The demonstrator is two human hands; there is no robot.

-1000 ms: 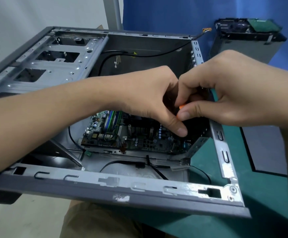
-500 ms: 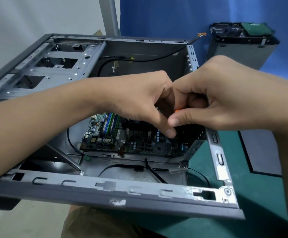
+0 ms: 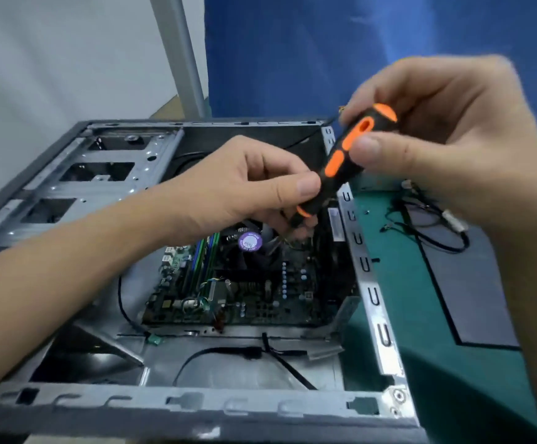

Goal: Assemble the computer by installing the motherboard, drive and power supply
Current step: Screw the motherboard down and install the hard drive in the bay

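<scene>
Pinching driver (image 3: 344, 161) low on handle w/ left grip (image 3: 244, 187), clamping top w/ right grip (image 3: 437, 139). Board (image 3: 260, 299) lying flat in case (image 3: 196, 408), below both. Prob. stiff but fragile: take by edges only.

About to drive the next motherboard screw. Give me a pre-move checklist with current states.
1. Grip on the screwdriver: ok. The right hand holds the handle top and the left hand pinches its lower end.
2. Tip seated on a screw: cannot tell. It is hidden behind the left hand.
3. Motherboard lying inside the case: ok.
4. Loose cables clear of the work: ok. They lie on the green mat outside the case.
5. Drive bays filled: not ok. Those in view look empty.
</scene>
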